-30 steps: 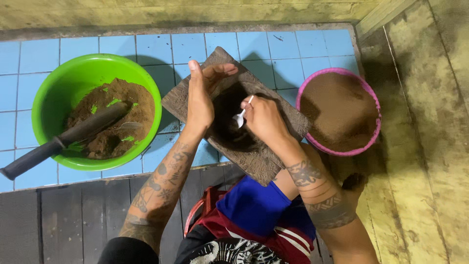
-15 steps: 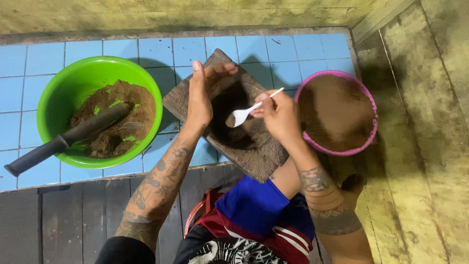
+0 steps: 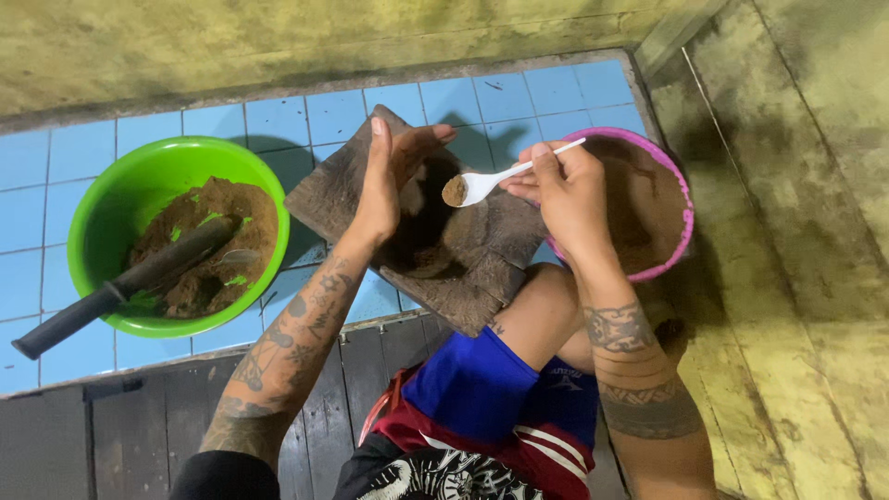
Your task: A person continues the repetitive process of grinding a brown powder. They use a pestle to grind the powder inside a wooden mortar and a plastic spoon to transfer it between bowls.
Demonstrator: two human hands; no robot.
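Fingers of the right hand (image 3: pixel 567 185) pinch the handle of a white plastic spoon (image 3: pixel 491 181), whose bowl carries a small heap of brown powder and hangs level over the hollow of the dark wooden block (image 3: pixel 435 268); held flat like that, the load stays in the bowl. The handle points far and right, toward the pink-rimmed bowl (image 3: pixel 683 231) of brown powder, which sits just right of the block and partly behind the wrist.

Fingers of the left hand (image 3: pixel 394 181) lie mostly straightened, not clenched, pressed along the far left side of the block, the thumb reaching toward the hollow. That grip looks like a brace that keeps the tilted block from shifting. The block rests with its far corner on the blue-tiled surface (image 3: pixel 56 213) and its near edge toward the person's knee, above blue shorts (image 3: pixel 482 380).

Well to the left stands a green plastic bowl (image 3: pixel 120 199) holding clumpy brown material with green flecks; a dark-handled tool (image 3: pixel 111 296) lies across it, handle sticking out over the near left rim, within reach but untouched.
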